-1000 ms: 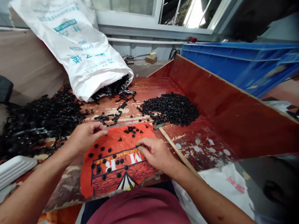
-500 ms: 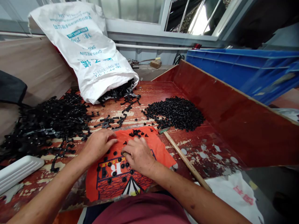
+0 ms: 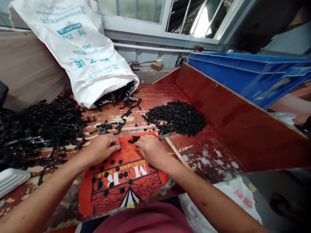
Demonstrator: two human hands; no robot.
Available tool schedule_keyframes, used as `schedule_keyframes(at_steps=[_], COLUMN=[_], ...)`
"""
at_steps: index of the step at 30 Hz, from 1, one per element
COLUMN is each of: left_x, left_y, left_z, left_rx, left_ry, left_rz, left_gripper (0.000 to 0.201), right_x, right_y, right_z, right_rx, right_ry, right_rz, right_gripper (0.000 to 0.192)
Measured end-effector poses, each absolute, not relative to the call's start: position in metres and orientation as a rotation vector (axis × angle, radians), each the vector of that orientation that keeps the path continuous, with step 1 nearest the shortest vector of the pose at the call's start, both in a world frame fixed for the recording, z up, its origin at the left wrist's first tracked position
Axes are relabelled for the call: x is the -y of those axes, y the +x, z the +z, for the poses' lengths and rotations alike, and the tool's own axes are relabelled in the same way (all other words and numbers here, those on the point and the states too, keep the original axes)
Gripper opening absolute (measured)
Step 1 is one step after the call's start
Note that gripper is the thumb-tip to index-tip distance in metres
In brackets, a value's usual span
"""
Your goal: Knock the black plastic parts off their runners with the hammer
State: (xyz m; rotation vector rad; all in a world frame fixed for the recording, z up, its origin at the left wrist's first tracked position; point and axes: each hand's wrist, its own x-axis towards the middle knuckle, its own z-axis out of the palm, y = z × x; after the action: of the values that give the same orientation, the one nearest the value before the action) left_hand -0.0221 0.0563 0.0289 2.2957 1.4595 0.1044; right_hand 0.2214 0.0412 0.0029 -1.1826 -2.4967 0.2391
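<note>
Hands have both slid up the orange cloth (image 3: 126, 181) since a moment ago, left hand (image 3: 103, 149) and right hand (image 3: 152, 149) now pressing curled fingers by the small black caps (image 3: 134, 139) at its far edge, grip unclear.

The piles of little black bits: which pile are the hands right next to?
The tiny cluster at the far edge of the orange cloth, between the left hand and right hand. The big heap lies further off on bare red table.
</note>
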Motion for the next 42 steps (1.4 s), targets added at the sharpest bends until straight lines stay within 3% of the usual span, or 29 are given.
schedule_keyframes(at_steps=[8, 16, 20, 25, 37, 42], left_x=[-0.056, -0.072, -0.076, -0.078, -0.071, -0.062], left_y=[-0.019, -0.024, 0.004, 0.032, -0.018, -0.009], left_z=[0.023, 0.038, 0.031, 0.015, 0.020, 0.018], left_rx=[-1.614, -1.593, -1.420, -1.444, -1.618, -1.625], left_ry=[2.325, 2.280, 2.372, 2.457, 2.509, 2.536], left_rz=[0.028, 0.358, 0.247, 0.173, -0.027, -0.089], left_gripper=[0.010, 0.015, 0.011, 0.013, 0.016, 0.022], right_x=[-0.026, -0.001, -0.018, -0.052, -0.038, -0.026], right_y=[0.204, 0.182, 0.209, 0.231, 0.194, 0.170], right_z=[0.010, -0.002, 0.005, 0.005, 0.016, 0.008], right_rx=[2.473, 2.500, 2.418, 2.387, 2.482, 2.542], right_ry=[-1.164, -1.050, -1.108, -1.285, -1.118, -1.108], right_rz=[0.381, 0.448, 0.397, 0.242, 0.262, 0.264], right_gripper=[0.013, 0.005, 0.018, 0.016, 0.010, 0.020])
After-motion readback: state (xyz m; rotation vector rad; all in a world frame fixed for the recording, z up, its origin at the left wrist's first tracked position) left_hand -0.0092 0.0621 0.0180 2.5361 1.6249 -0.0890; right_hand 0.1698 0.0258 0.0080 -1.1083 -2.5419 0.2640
